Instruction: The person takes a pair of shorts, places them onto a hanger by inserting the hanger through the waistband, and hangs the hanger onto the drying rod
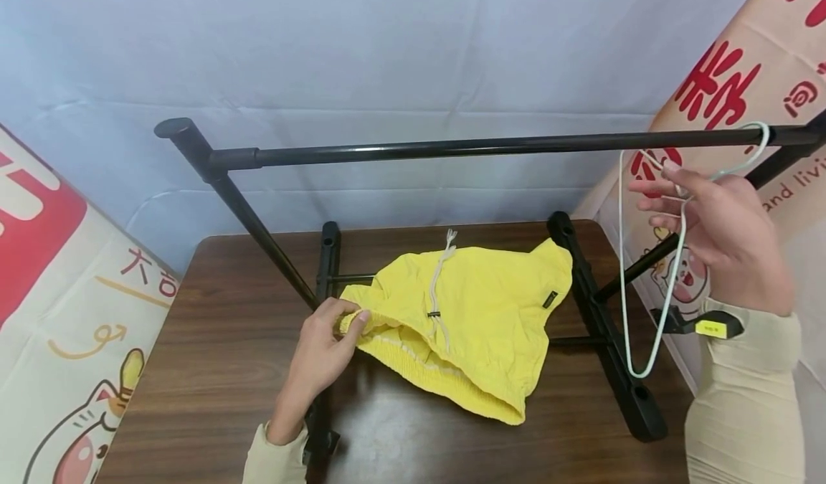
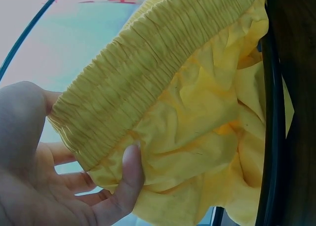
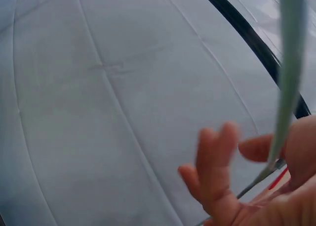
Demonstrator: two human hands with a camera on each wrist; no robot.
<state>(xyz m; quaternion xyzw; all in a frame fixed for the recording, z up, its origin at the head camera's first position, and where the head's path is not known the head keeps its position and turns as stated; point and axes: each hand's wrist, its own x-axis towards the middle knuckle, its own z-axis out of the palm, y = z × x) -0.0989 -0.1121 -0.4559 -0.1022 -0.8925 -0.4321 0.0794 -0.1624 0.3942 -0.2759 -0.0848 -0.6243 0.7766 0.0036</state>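
Observation:
Yellow shorts (image 1: 477, 305) with an elastic waistband (image 2: 123, 72) and a pale drawstring (image 1: 437, 283) lie over the lower part of the rack, waist opening toward me. At the left end of that waistband, my left hand (image 1: 325, 344) pinches the fabric between thumb and fingers. A pale wire hanger (image 1: 671, 283) is hooked over the rack's top bar (image 1: 452, 148) near its right end. My right hand (image 1: 736, 226) is at the hanger's neck, its fingers loosely spread and the wire passing beside the thumb. In the right wrist view the hanger wire (image 3: 291, 63) crosses in front of the palm.
The black rack stands on a brown wooden table (image 1: 239, 369), with a foot bar (image 1: 606, 340) on the right and another (image 1: 328, 254) on the left. Behind hangs a pale cloth (image 1: 387, 54). Printed banners (image 1: 716, 75) flank both sides.

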